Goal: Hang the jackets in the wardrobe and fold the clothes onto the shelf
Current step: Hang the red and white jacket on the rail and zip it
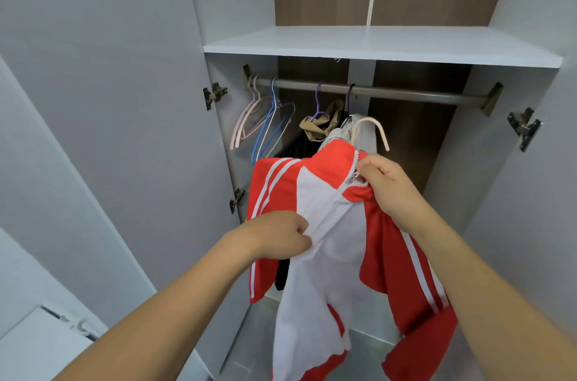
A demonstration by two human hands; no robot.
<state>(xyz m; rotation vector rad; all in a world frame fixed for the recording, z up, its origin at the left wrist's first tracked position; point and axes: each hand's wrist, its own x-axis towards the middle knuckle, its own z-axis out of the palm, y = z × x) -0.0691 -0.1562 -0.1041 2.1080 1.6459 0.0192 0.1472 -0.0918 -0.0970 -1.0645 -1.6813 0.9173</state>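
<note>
The red-and-white jacket (331, 255) hangs in the centre and lower centre of the frame, in front of the open wardrobe (193, 21). Its long axis runs top to bottom, collar up and hem toward the bottom edge, with white stripes down both red sleeves. A cream hanger (373, 127) sits inside it, the hook rising above the collar and curving over to the right, below the rail (406, 93) and not on it.

The right hand (387, 184), reaching in from the lower right, has its fingers curled and pinches the jacket at the collar beside the zip pull. The left hand (281, 235), reaching from the lower left, pinches the white front panel lower down, fingers folded over the fabric.

On the rail, toward its left end, hang bare pink hangers (246, 121) and blue hangers (268, 127); nearer the middle hang an olive garment (318, 124) and a pale garment (363, 134). A white shelf (374, 43) spans the wardrobe above the rail. No writing or brand mark is readable.
</note>
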